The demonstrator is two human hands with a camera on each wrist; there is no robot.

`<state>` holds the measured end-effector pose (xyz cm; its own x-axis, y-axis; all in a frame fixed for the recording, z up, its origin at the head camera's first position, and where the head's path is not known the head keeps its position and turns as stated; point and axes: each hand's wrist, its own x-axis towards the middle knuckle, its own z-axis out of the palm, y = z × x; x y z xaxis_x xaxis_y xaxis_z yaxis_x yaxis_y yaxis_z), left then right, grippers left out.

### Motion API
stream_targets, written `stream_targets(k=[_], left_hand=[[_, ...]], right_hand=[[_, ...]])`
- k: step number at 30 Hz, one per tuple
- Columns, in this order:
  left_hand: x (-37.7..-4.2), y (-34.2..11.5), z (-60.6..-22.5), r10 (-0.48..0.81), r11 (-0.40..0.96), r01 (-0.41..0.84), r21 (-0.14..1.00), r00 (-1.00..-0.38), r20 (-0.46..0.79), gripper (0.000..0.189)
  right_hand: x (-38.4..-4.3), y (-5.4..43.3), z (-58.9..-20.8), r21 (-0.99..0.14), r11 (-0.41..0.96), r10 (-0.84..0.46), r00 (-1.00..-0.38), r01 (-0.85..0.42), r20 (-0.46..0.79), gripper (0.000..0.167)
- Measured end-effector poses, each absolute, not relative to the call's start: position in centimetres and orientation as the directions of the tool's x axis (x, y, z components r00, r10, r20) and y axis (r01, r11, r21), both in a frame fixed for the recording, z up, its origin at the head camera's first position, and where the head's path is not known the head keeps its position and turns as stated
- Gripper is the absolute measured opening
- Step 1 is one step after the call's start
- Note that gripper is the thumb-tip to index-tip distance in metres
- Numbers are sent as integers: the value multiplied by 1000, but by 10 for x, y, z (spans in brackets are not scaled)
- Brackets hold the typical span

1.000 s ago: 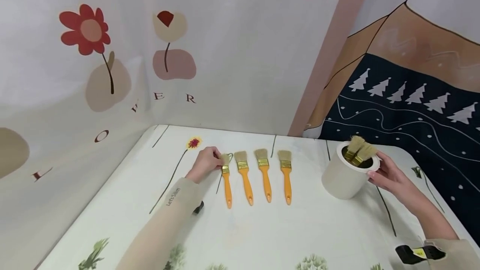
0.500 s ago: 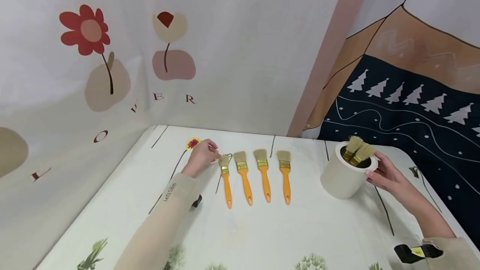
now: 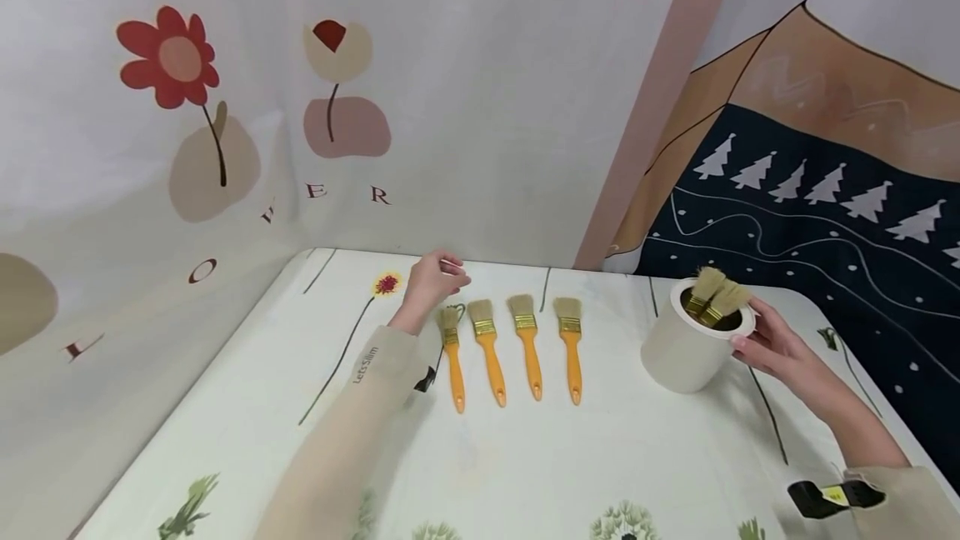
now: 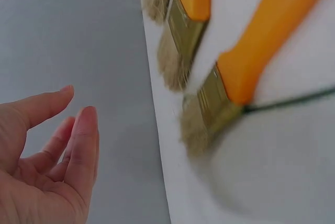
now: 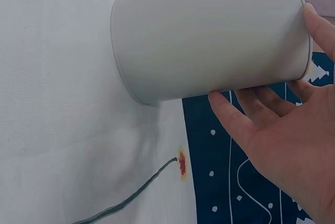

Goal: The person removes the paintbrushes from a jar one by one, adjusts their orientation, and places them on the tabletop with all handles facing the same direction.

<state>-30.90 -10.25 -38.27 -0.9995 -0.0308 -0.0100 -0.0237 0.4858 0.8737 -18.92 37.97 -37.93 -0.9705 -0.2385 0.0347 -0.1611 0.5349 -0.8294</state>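
1. Nearest are the sleeves. The left sleeve (image 3: 375, 373) carries lettering (image 3: 366, 363) that seems to read "Let's Slim". By the right sleeve (image 3: 900, 507), a dark strap (image 3: 808, 500) has a yellow label (image 3: 834, 496), its print too small to read.
2. On the white tablecloth (image 3: 525, 457), four paintbrushes lie side by side and apart, handles towards the person: a narrower leftmost brush (image 3: 454, 365), a second brush (image 3: 491, 357), a third brush (image 3: 529, 352) and a fourth brush (image 3: 572, 357). No brand can be made out on them.
3. To their right, the right hand (image 3: 780, 348) grips the pale can (image 3: 678, 357) at its rim. Two more brushes (image 3: 726, 304) lean inside, bristles up. The can's visible side shows no writing.
4. The left hand (image 3: 430, 286) is just beyond the leftmost brush's bristles, fingers loosely bent, thumb apart, holding nothing.
5. The step in hand looks like tending the row while steadying the can. Taking a brush would call for bringing the left hand back over a handle and pinching it, the can kept steady.
6. Farthest, the pale hanging cloth (image 3: 465, 107) bears the letters L, O, W, E, R, the W distorted by a fold.
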Motion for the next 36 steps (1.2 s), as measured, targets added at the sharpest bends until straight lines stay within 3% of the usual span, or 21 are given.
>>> stream_targets(k=[9, 30, 36], left_hand=[[-308, -68, -375, 3, 365, 14, 931, -1000, 14, 37], [-296, 18, -366, 84, 219, 136, 966, -989, 121, 39], [-291, 42, -358, 150, 170, 220, 961, -969, 196, 42]], right_hand=[[-188, 382, -380, -828, 540, -228, -973, -151, 28, 73], [-187, 383, -381, -844, 518, -237, -971, -137, 12, 75], [-190, 382, -378, -840, 523, -229, -973, -145, 26, 75]])
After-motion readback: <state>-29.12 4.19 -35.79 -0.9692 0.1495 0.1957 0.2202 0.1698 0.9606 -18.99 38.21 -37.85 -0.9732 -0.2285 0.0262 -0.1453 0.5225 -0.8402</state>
